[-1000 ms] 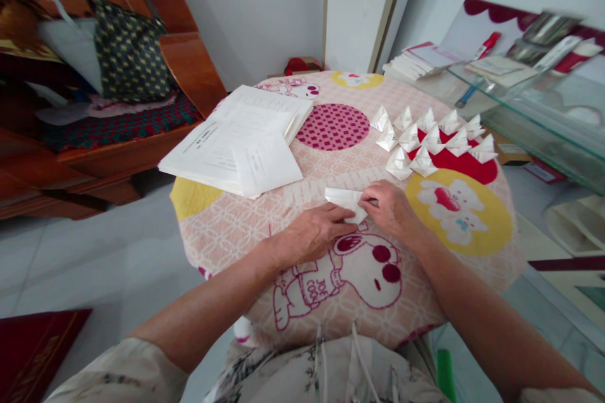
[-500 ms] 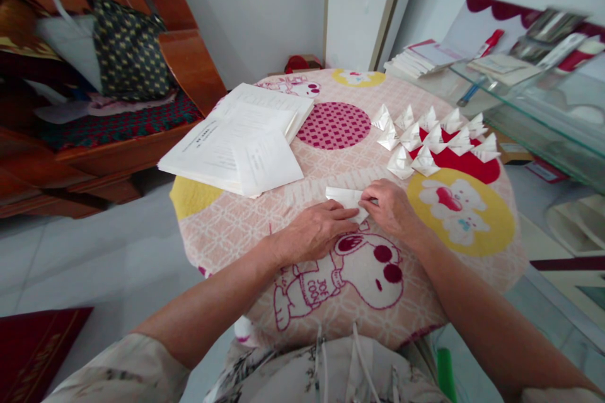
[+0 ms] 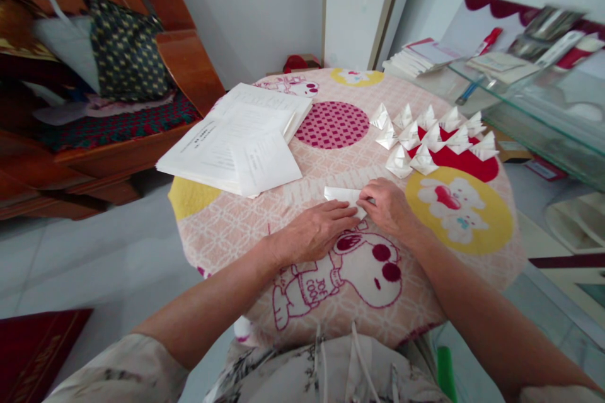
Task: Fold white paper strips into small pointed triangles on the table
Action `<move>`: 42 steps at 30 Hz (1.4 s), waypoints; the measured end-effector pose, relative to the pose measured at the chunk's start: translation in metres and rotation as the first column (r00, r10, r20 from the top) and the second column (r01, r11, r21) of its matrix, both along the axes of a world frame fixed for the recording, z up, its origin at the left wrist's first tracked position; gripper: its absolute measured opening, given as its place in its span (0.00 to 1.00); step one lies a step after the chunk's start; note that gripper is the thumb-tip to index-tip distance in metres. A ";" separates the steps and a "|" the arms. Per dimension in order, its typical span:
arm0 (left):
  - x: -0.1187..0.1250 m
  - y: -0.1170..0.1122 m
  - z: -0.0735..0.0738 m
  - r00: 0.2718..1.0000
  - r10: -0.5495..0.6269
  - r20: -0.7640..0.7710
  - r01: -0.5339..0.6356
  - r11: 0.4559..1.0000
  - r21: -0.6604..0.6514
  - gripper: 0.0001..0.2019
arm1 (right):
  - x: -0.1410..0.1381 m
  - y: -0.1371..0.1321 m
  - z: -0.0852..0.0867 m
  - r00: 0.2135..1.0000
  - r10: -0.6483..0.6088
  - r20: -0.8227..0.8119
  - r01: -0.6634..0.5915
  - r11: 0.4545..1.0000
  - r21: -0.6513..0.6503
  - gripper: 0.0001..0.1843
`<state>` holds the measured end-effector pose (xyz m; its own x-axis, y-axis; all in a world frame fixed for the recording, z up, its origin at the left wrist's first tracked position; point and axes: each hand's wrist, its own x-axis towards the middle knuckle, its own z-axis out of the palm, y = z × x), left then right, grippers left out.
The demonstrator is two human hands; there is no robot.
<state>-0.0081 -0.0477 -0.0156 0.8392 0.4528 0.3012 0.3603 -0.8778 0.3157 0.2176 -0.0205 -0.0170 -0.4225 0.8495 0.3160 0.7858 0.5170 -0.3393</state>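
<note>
A small folded piece of white paper [image 3: 340,194] lies on the cloth-covered table, partly hidden by my fingers. My left hand [image 3: 317,230] rests flat over its lower left part with the fingers stretched out. At the paper's right end, my right hand [image 3: 386,208] has thumb and fingers closed on the edge. To the right stand several folded white paper shapes [image 3: 432,137] with pointed tips, set out in rows. A pile of printed paper sheets [image 3: 203,150] sits at the left, with a loose sheet [image 3: 268,165] lying askew on top.
The round table wears a pink patterned cloth [image 3: 227,230]. Close on its right is a glass shelf [image 3: 543,129] with papers, a red marker [image 3: 489,41] and metal containers. A wooden bench [image 3: 186,69] with a dark patterned bag [image 3: 127,50] stands at the left.
Both hands stay at the folded paper with almost no movement. The whole view has shifted very slightly, and the pile and paper shapes keep their places.
</note>
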 end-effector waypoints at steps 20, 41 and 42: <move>0.003 0.003 0.001 0.999 0.019 -0.036 -0.020 1.000 -0.015 0.18 | 0.008 -0.019 0.013 0.936 0.026 -0.352 -0.005 0.998 0.060 0.08; 0.004 0.006 -0.005 0.999 0.015 -0.039 -0.014 0.999 0.033 0.19 | 0.015 -0.007 0.007 0.959 -0.201 -0.200 0.178 0.976 -0.128 0.05; 0.004 0.006 -0.004 0.999 0.015 -0.039 -0.013 0.999 0.030 0.18 | 0.018 -0.004 0.005 0.951 -0.226 -0.213 0.200 0.970 -0.139 0.04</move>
